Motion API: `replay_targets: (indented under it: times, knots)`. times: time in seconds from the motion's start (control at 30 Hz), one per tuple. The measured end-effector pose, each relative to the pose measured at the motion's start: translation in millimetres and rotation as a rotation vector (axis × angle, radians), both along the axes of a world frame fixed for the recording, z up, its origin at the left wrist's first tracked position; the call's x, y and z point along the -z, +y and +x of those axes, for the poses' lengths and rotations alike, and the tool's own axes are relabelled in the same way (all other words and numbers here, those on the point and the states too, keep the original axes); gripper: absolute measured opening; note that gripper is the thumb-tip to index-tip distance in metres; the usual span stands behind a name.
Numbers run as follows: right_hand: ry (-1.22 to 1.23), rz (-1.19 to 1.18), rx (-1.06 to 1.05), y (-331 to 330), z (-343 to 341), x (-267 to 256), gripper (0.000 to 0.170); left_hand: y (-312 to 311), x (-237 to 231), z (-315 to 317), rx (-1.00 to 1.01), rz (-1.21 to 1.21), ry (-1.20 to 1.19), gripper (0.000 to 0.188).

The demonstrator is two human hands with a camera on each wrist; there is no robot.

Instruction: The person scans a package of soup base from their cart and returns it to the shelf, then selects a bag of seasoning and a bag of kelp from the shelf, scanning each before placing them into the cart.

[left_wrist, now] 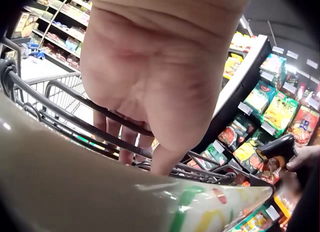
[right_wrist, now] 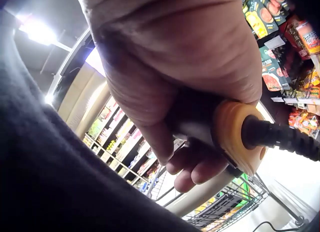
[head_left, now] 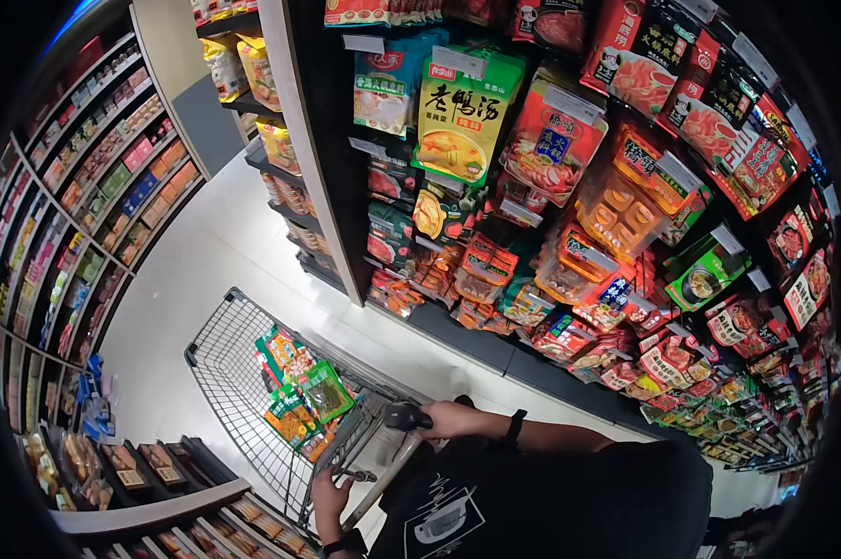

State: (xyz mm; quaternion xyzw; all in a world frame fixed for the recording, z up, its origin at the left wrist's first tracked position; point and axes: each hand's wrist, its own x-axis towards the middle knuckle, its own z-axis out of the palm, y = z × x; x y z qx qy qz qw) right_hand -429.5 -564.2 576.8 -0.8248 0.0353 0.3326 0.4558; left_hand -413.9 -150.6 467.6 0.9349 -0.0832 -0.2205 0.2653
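Right hand (right_wrist: 175, 61) grips device (right_wrist: 234, 131), wrist view revealing orange.

Lit from above; distorted at edges.
Flared white at ceiling light (right_wrist: 39, 33), right wrist view; reflected off floor (head_left: 253, 238); bowed and black-cornered in head view; soft on near fabric (right_wrist: 55, 157).

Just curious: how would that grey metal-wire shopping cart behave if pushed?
The cart should stay stiff, given its wire frame. It is probably light for its size, holding only a small pile of green and orange plastic packets. Tipping seems unlikely, as they lie low.
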Motion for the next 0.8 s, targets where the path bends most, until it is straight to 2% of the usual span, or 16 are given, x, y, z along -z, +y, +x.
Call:
replay_targets:
  times: [0.07, 0.17, 0.2, 0.27, 0.33, 0.47, 0.5, 0.6, 0.63, 0.73, 0.77, 0.8]
  knots:
    - [0.015, 0.031, 0.059, 2, -10, 6, 0.038, 0, 9, 4, 0.011, 0.058, 0.027, 0.058]
    - [0.050, 0.116, 0.160, -1, -29, 16, 0.038, -10, -2, 12, -0.009, 0.070, 0.096, 0.058]
    - [0.051, 0.128, 0.179, -5, -34, 1, 0.039, -16, -6, 13, -0.016, 0.057, 0.108, 0.058]
    - [0.036, 0.156, 0.221, -10, -39, -4, 0.041, -24, -17, 10, 0.041, 0.019, -0.124, 0.057]
    - [0.012, 0.181, 0.265, -14, -50, 3, 0.042, -55, -68, 2, 0.034, 0.002, -0.337, 0.061]
    - [0.008, 0.148, 0.305, -30, -67, -17, 0.044, -85, -65, -12, 0.147, -0.130, -0.556, 0.053]
    - [0.005, 0.154, 0.315, -35, -74, -22, 0.045, -99, -73, -16, 0.175, -0.157, -0.554, 0.041]
    - [0.028, 0.215, 0.416, -55, -107, -11, 0.047, -132, -81, -38, 0.228, -0.219, -0.291, 0.031]
    - [0.033, 0.231, 0.467, -63, -119, -12, 0.046, -136, -68, -41, 0.288, -0.195, -0.294, 0.028]
    - [0.018, 0.274, 0.571, -87, -160, -4, 0.040, -141, -65, -54, 0.207, 0.072, -0.049, 0.035]
    - [0.017, 0.296, 0.605, -96, -178, 4, 0.040, -136, -49, -53, 0.203, 0.016, -0.105, 0.047]
    - [0.016, 0.318, 0.640, -104, -192, 9, 0.040, -137, -56, -55, 0.191, 0.015, -0.068, 0.049]
